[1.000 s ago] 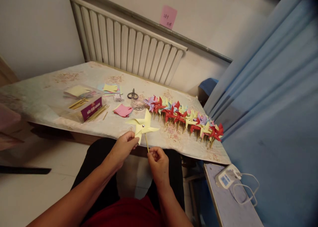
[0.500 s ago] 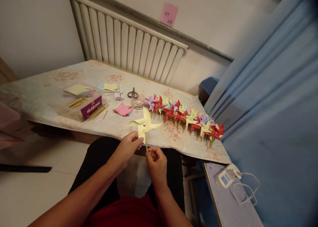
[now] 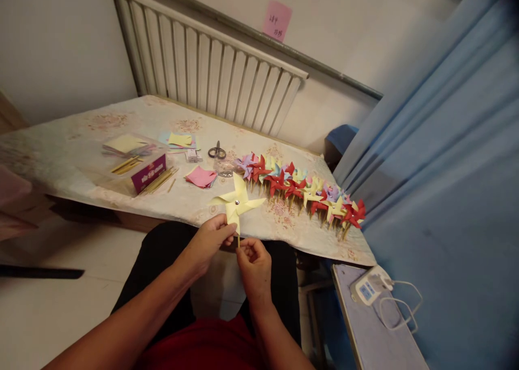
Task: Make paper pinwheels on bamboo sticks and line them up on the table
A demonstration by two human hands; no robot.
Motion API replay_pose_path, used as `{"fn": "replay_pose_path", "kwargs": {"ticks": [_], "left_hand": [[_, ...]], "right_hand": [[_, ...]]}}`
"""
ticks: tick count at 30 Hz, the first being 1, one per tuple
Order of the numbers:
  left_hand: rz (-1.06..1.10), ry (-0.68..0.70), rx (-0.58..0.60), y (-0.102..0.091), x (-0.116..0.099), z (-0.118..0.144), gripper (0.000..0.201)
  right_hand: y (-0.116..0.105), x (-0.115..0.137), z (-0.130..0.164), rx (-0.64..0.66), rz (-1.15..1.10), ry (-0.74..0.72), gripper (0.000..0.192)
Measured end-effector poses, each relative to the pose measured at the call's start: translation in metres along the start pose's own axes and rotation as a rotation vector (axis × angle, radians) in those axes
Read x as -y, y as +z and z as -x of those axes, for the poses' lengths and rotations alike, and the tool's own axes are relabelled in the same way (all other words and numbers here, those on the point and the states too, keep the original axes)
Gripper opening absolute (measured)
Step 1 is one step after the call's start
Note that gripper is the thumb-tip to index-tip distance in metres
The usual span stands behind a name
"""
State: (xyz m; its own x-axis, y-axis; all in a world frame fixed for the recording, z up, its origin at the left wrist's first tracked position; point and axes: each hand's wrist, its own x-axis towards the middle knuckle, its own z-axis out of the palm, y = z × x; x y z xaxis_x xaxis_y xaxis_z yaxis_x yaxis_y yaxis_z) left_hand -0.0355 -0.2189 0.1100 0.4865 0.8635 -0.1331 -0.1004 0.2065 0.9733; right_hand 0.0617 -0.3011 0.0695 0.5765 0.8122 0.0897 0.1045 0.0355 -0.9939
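Pinwheel: pale yellow folded-paper pinwheel on thin wooden stick, tilted less than before.
Left hand: fingers pinching a blade.
Right hand: fingers clenched on stick.

My view is dim and warm-tinted, with soft, even light and no glare on the pale floral tablecloth. Below that cloth's near edge my lap lies in deep shadow. Toward the corners the wide lens bends straight lines, so the white ribbed radiator behind the cloth leans, and detail smears slightly at the frame's edges.
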Motion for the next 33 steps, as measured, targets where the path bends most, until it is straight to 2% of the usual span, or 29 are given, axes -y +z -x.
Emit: {"fn": "replay_pose_path", "kwargs": {"ticks": [12,22,33], "left_hand": [[-0.116,0.030,-0.088,0.002,0.003,-0.001,0.031],[-0.083,0.014,-0.036,0.001,0.008,0.002,0.031],[-0.051,-0.024,0.004,0.003,0.018,0.004,0.031]], "right_hand": [[0.006,0.002,0.005,0.022,-0.055,0.057,0.010],[0.005,-0.001,0.005,0.068,-0.062,0.063,0.010],[0.007,-0.004,0.007,0.099,-0.177,0.091,0.011]]}}
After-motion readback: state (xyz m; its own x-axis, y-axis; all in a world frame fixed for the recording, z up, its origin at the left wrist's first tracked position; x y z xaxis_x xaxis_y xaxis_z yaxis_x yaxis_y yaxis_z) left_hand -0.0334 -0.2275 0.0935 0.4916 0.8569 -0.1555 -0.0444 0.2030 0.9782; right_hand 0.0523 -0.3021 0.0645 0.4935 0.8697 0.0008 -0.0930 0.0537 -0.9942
